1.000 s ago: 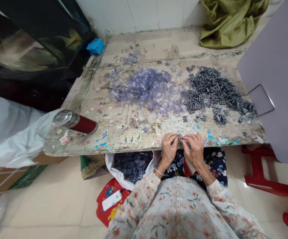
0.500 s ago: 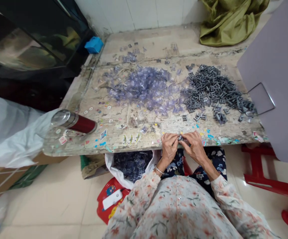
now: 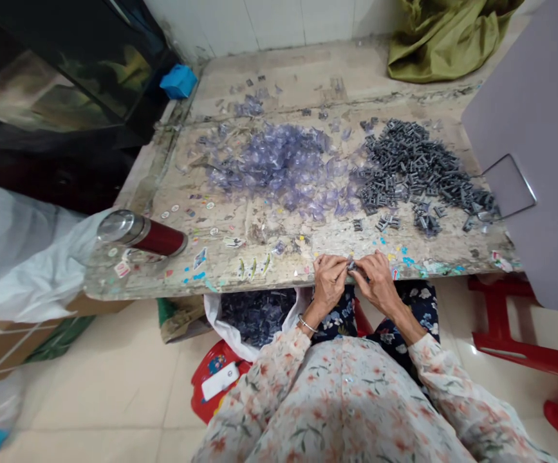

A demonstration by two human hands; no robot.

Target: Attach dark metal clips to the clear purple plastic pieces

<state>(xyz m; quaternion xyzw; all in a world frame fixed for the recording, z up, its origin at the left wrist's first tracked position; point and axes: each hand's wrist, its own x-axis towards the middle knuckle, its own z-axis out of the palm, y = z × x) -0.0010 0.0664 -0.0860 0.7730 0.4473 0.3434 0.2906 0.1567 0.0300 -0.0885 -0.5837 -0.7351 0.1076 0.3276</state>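
Observation:
My left hand (image 3: 329, 278) and my right hand (image 3: 376, 276) meet at the table's front edge. Between their fingertips they pinch a small dark grey plastic part (image 3: 351, 265), mostly covered by the fingers. Whether a clear piece is joined to it I cannot tell. Ahead and to the right lies a heap of grey plastic parts (image 3: 411, 161), with a few loose ones in front of it. A heap of clear, purplish plastic pieces (image 3: 279, 161) spreads over the middle of the table.
A red thermos flask (image 3: 160, 238) lies at the table's left. Under the front edge hangs a white sack (image 3: 213, 315) of dark parts. A red stool (image 3: 201, 379) bears a white power bank (image 3: 220, 381). A grey panel (image 3: 539, 128) with a wire handle stands at right.
Both hands stay together at the table edge, with the small part still pinched between them. The view has shifted slightly; the heaps look the same.

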